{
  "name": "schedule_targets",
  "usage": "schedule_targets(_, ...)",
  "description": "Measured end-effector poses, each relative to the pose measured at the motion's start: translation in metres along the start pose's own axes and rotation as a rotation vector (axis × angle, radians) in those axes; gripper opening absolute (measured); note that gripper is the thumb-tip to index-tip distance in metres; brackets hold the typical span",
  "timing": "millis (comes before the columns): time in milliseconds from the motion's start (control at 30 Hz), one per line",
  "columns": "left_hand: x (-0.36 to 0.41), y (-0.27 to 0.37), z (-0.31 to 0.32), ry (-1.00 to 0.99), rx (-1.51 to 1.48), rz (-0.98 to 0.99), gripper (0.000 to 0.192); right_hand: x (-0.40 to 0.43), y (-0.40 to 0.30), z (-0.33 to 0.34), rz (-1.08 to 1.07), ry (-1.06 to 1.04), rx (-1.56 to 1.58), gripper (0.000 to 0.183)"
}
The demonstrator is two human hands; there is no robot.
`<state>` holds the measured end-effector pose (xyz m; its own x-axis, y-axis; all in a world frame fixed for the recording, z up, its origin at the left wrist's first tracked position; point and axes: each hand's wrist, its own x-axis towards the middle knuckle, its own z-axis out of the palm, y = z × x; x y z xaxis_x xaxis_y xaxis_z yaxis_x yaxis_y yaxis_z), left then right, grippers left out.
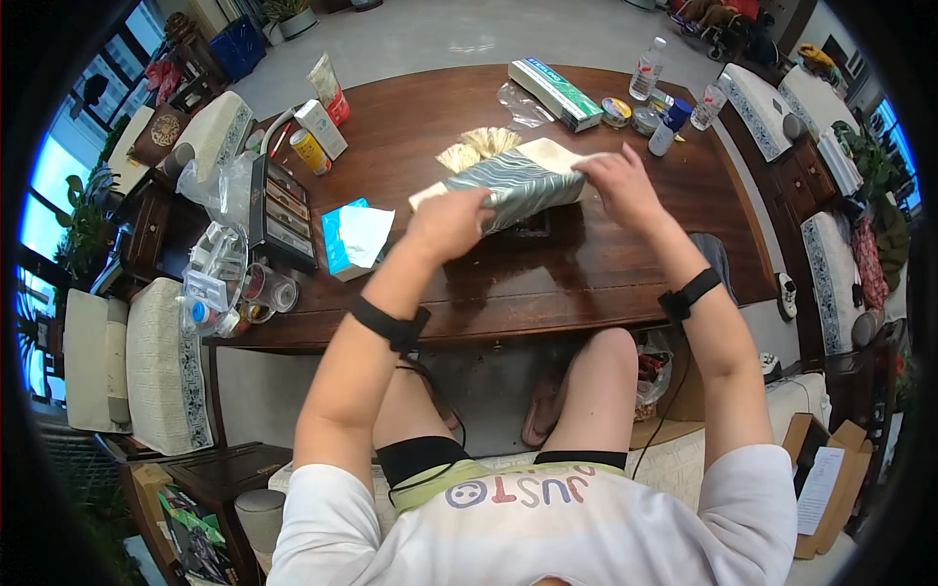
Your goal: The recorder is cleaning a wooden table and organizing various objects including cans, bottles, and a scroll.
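A piece of cloth or soft sheet, grey-green with pale wavy lines and cream ends, lies over the middle of the dark wooden table. My left hand grips its near left edge, fingers curled on the patterned part. At the upper right, my right hand pinches a cream corner between thumb and fingers. What lies under or inside the sheet is hidden. Just behind it sits a pale yellow, fringed bundle, partly covered; its kind is unclear. Both forearms wear black straps.
A blue tissue box, a black divided case, a yellow can and a white carton stand left. Behind right are a long glove-style box, tape rolls, a blue-capped spray can and plastic bottles.
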<state>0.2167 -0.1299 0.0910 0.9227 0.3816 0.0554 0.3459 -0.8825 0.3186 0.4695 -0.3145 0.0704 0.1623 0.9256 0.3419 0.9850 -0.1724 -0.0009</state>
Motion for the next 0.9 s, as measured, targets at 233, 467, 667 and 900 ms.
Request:
schedule_targets(233,0.032,-0.060,0.004,-0.217,-0.815,-0.274,0.038,0.041,-0.013,0.020,0.013,0.146,-0.052,0.042)
schedule_targets(467,0.036,-0.081,0.076,0.178,0.048,-0.134,0.051,0.048,-0.086,0.111,0.071,-0.097,-0.028,0.068)
schedule_targets(667,0.011,-0.051,0.125,0.130,0.278,-0.093,0.061,0.047,-0.090,0.167,0.156,-0.269,0.009,0.074)
schedule_targets(900,0.015,-0.036,0.121,-0.066,0.222,-0.185,0.085,0.048,-0.082,0.150,0.167,-0.350,0.090,0.075)
